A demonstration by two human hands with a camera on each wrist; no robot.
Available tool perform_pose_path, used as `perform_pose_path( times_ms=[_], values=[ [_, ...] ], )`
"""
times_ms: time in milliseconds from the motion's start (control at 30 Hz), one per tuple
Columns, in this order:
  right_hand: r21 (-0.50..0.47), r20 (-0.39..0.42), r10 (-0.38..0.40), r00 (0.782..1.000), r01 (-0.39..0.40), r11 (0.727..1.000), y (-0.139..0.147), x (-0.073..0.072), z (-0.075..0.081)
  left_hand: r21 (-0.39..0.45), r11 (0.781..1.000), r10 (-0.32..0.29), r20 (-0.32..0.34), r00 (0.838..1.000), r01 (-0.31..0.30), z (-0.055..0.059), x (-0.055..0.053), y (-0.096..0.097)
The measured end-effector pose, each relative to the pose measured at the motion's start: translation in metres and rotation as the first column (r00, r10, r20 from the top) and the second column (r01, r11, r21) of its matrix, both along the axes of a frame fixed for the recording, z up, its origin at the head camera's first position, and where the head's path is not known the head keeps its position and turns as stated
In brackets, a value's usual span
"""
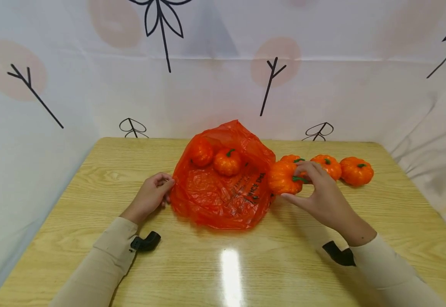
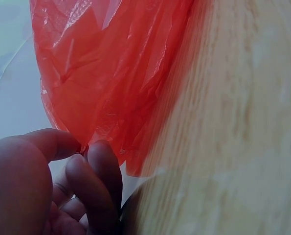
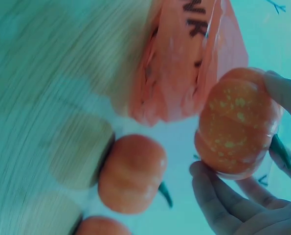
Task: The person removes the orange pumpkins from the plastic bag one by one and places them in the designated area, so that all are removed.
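Observation:
A thin red plastic bag (image 1: 223, 209) with dark printing lies with its mouth spread toward me. Two small orange pumpkins with green stems are inside it, a left pumpkin (image 1: 202, 152) and a right pumpkin (image 1: 227, 162). At the bag's left edge, my left hand (image 1: 151, 194) pinches the film between thumb and fingertips, as the left wrist view shows up close. My right hand (image 1: 322, 198) grips another pumpkin (image 1: 283, 177) by its sides, thumb below and fingers above. In the head view this pumpkin overlaps the bag's right edge; the right wrist view shows it held above the table.
Farther right on the wooden table (image 1: 184, 268), three more pumpkins stand in a row: one partly hidden pumpkin (image 1: 289, 158) behind my right hand, a middle pumpkin (image 1: 332, 168) and an end pumpkin (image 1: 356, 171). A patterned white cloth (image 1: 215, 94) hangs behind the table.

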State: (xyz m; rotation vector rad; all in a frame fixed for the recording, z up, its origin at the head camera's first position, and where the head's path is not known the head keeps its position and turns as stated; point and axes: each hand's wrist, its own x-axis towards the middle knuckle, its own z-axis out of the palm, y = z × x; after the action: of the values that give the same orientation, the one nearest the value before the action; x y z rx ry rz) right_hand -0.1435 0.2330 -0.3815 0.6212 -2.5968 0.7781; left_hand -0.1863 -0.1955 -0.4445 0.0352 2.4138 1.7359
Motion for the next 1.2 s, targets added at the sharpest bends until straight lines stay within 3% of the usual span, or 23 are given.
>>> perform_pose_path(
  times_ms=[433,800,1200],
  values=[
    [0.085,0.141,-0.031,0.99,0.019,0.996,0.027,0.001,-0.004,-0.006,1.0,-0.008,-0.015,1.0,0.008,0.001,-0.001,-0.003],
    [0.139,0.289,-0.069,0.955,0.029,0.99,0.034,-0.001,-0.007,-0.009,1.0,-0.005,-0.001,1.0,0.005,0.004,0.0,0.001],
    [0.134,0.318,-0.061,0.946,0.019,0.991,0.038,-0.006,-0.017,-0.011,1.0,-0.007,-0.005,1.0,0.007,0.002,0.002,0.0]
  ],
)
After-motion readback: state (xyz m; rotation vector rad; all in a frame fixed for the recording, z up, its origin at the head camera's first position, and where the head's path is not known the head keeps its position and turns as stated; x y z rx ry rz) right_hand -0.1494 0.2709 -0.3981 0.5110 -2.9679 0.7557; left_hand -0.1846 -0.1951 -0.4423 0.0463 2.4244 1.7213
